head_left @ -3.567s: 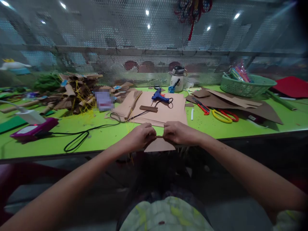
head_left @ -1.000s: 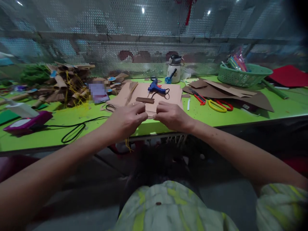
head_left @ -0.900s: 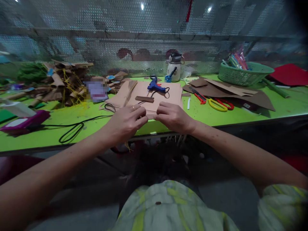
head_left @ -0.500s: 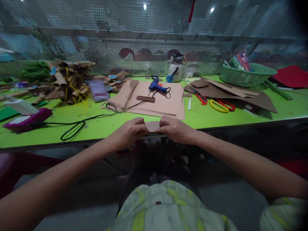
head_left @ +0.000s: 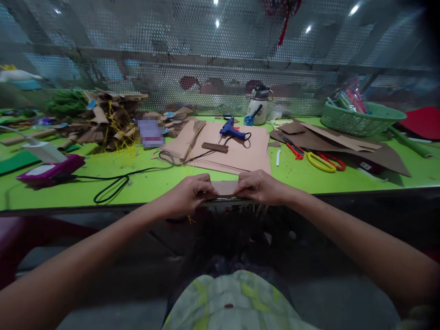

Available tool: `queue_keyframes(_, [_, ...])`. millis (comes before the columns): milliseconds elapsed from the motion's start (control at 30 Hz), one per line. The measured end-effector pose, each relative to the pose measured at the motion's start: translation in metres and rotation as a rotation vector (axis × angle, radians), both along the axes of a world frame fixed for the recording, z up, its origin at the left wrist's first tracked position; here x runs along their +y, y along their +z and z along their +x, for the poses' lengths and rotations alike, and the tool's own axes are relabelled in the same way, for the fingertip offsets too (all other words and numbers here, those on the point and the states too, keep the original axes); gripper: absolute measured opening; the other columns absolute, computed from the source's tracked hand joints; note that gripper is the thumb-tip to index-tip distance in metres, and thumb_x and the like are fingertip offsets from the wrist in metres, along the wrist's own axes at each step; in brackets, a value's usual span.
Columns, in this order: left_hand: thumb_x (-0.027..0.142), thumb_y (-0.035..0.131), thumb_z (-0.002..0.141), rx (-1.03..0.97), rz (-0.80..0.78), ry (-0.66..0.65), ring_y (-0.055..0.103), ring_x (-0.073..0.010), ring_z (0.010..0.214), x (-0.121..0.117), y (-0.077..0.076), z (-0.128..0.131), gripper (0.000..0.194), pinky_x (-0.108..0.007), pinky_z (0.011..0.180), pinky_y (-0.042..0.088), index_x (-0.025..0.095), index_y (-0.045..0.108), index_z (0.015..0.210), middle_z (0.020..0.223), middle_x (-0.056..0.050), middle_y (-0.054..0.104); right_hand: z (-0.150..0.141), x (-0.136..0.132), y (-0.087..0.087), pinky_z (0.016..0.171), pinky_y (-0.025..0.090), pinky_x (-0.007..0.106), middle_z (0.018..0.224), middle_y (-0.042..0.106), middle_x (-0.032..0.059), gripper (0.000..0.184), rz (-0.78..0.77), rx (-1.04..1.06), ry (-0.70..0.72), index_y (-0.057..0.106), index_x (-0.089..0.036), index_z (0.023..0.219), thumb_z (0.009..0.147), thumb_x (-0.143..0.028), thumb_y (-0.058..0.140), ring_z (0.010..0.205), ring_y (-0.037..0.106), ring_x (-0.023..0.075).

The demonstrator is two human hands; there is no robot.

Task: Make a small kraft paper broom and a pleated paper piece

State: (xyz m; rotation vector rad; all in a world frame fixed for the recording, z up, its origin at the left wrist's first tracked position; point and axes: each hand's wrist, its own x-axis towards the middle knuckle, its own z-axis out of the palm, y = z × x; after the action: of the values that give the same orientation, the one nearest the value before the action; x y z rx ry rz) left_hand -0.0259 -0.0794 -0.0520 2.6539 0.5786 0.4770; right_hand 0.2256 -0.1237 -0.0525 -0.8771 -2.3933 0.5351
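Observation:
At the table's front edge, my left hand [head_left: 197, 192] and my right hand [head_left: 257, 187] pinch the two ends of a folded strip of brown paper [head_left: 225, 188]. Fingers of both hands are closed on it, and its ends are hidden under them. Just beyond lies a stack of brown paper sheets [head_left: 252, 158]. On the stack rest a blue glue gun [head_left: 233, 130] with a black cord and a narrow dark brown folded strip [head_left: 215, 147]. A pleated piece of brown paper [head_left: 189, 142] lies along the stack's left side.
Scissors with red handles [head_left: 292, 147], yellow-and-red scissors [head_left: 321, 162] and a green basket [head_left: 364, 120] are to the right. A bottle [head_left: 258, 105] stands behind. Leftward are a pile of tied brown paper pieces [head_left: 110, 119] and a purple power socket [head_left: 51, 171] with a looped cord.
The whole view has shifted, so the table things appear slightly lower and further right. Both hands still pinch the paper strip at the table edge.

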Motion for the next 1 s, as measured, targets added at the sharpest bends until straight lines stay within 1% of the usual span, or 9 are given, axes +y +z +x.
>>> queue_keyframes(167, [0.021, 0.056, 0.084, 0.061, -0.096, 0.044, 0.057, -0.0116, 0.071, 0.008, 0.006, 0.003, 0.016, -0.019, 0.065, 0.041, 0.017, 0.069, 0.092, 0.079, -0.002, 0.062, 0.003, 0.008, 0.006, 0.067, 0.045, 0.023, 0.075, 0.063, 0.0045, 0.013, -0.111, -0.042, 0.023, 0.072, -0.013, 0.087, 0.083, -0.012, 0.059, 0.071, 0.058, 0.0125])
queue_keyframes(300, [0.022, 0.053, 0.085, 0.111, -0.148, -0.002, 0.058, -0.0120, 0.074, 0.013, 0.012, 0.001, 0.017, -0.019, 0.068, 0.042, 0.016, 0.068, 0.091, 0.081, -0.002, 0.065, 0.003, 0.009, 0.012, 0.071, 0.045, 0.022, 0.076, 0.062, 0.0045, 0.014, -0.163, -0.059, 0.060, 0.071, -0.011, 0.089, 0.085, -0.012, 0.057, 0.073, 0.058, 0.0121])
queue_keyframes(400, [0.022, 0.048, 0.088, 0.132, -0.138, -0.036, 0.058, -0.0121, 0.075, 0.013, 0.015, -0.001, 0.020, -0.019, 0.069, 0.042, 0.016, 0.067, 0.092, 0.083, -0.004, 0.064, 0.004, 0.010, 0.012, 0.072, 0.045, 0.022, 0.078, 0.061, 0.0047, 0.014, -0.176, -0.058, 0.059, 0.070, -0.011, 0.089, 0.085, -0.012, 0.057, 0.075, 0.057, 0.0121])
queue_keyframes(567, [0.024, 0.044, 0.091, 0.081, -0.132, -0.017, 0.058, -0.0123, 0.080, 0.009, 0.014, -0.001, 0.023, -0.020, 0.072, 0.042, 0.016, 0.064, 0.101, 0.090, -0.005, 0.063, 0.006, 0.014, 0.010, 0.074, 0.046, 0.023, 0.080, 0.063, 0.0058, 0.015, -0.223, -0.038, 0.070, 0.070, -0.011, 0.091, 0.084, -0.013, 0.056, 0.077, 0.058, 0.0130])
queue_keyframes(667, [0.024, 0.045, 0.091, 0.104, -0.097, -0.021, 0.056, -0.0117, 0.074, 0.010, 0.014, -0.001, 0.025, -0.020, 0.068, 0.041, 0.019, 0.067, 0.102, 0.084, -0.004, 0.061, 0.007, 0.014, 0.010, 0.074, 0.046, 0.024, 0.083, 0.065, 0.0059, 0.019, -0.252, -0.044, 0.061, 0.070, -0.012, 0.096, 0.084, -0.014, 0.056, 0.078, 0.059, 0.0135])
queue_keyframes(800, [0.024, 0.045, 0.091, 0.142, -0.045, -0.023, 0.053, -0.0108, 0.067, 0.012, 0.014, -0.001, 0.027, -0.020, 0.062, 0.038, 0.022, 0.070, 0.101, 0.077, -0.003, 0.056, 0.006, 0.012, 0.011, 0.074, 0.046, 0.025, 0.092, 0.068, 0.0069, 0.027, -0.305, -0.026, -0.018, 0.066, -0.012, 0.107, 0.082, -0.014, 0.057, 0.081, 0.060, 0.0147])
queue_keyframes(900, [0.025, 0.046, 0.091, 0.122, -0.058, -0.004, 0.053, -0.0103, 0.066, 0.012, 0.013, -0.001, 0.027, -0.020, 0.062, 0.038, 0.024, 0.069, 0.107, 0.076, -0.002, 0.055, 0.004, 0.012, 0.010, 0.075, 0.045, 0.025, 0.091, 0.068, 0.0052, 0.025, -0.327, -0.016, -0.025, 0.067, -0.013, 0.102, 0.079, -0.012, 0.057, 0.081, 0.060, 0.0144])
queue_keyframes(1000, [0.024, 0.048, 0.090, 0.122, -0.064, -0.001, 0.053, -0.0102, 0.066, 0.013, 0.011, -0.001, 0.028, -0.019, 0.062, 0.038, 0.026, 0.069, 0.108, 0.076, -0.002, 0.054, 0.003, 0.013, 0.010, 0.072, 0.045, 0.024, 0.089, 0.068, 0.0040, 0.027, -0.370, -0.006, -0.011, 0.068, -0.013, 0.101, 0.077, -0.009, 0.055, 0.079, 0.060, 0.0138])
